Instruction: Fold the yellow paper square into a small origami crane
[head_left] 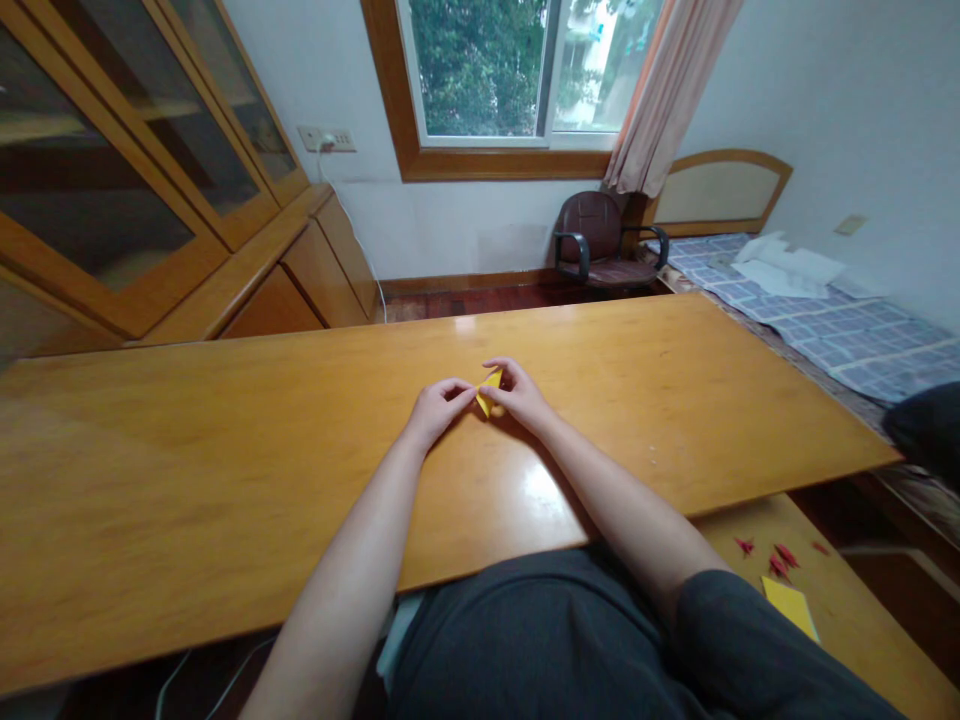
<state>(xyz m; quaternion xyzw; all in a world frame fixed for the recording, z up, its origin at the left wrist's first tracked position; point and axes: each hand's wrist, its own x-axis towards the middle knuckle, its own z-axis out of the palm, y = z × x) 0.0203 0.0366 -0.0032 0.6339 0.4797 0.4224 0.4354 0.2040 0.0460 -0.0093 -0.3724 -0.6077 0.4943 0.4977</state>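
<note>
A small piece of folded yellow paper (pixel 487 403) is held just above the wooden table (pixel 247 460), between my two hands. My left hand (pixel 437 408) pinches its left edge with thumb and fingertips. From the other side my right hand (pixel 519 393) grips the paper, thumb on the near face and fingers curled behind. Part of the paper is hidden by the right fingers, so its full shape does not show.
On a lower surface at the right lie several small red folded paper pieces (pixel 780 562) and a yellow paper sheet (pixel 791 606). Behind the table stand a brown armchair (pixel 592 230) and a bed (pixel 840 320). A glass-door cabinet (pixel 225 245) is at the left.
</note>
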